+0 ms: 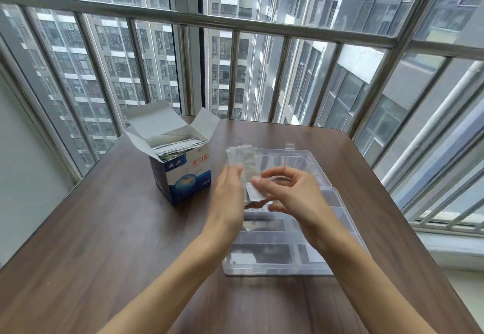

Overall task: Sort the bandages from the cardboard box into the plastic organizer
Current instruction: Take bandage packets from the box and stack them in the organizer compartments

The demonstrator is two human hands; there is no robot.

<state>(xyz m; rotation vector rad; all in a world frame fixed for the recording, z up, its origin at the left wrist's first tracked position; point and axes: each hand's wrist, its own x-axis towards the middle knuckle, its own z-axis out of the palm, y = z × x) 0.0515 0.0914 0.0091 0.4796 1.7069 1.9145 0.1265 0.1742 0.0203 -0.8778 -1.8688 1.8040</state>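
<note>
Centre frame, both hands up over the organizer [301, 257]; the left hand [230, 195] grips a fanned sheaf of bandages [242, 159], pale grey-white paper wrappers, flat and slightly crumpled; the right hand [288, 192] pinches one white strip [254, 192] at the sheaf's lower end; the organizer is clear plastic, lid open, on the desk [104, 229]; left of it stands the box [183, 174], blue and white, flaps up, packed with more wrappers.

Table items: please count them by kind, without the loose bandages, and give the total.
Cardboard box: 1
Plastic organizer: 1
Hands holding bandages: 2, left hand and right hand
Total: 4
</note>
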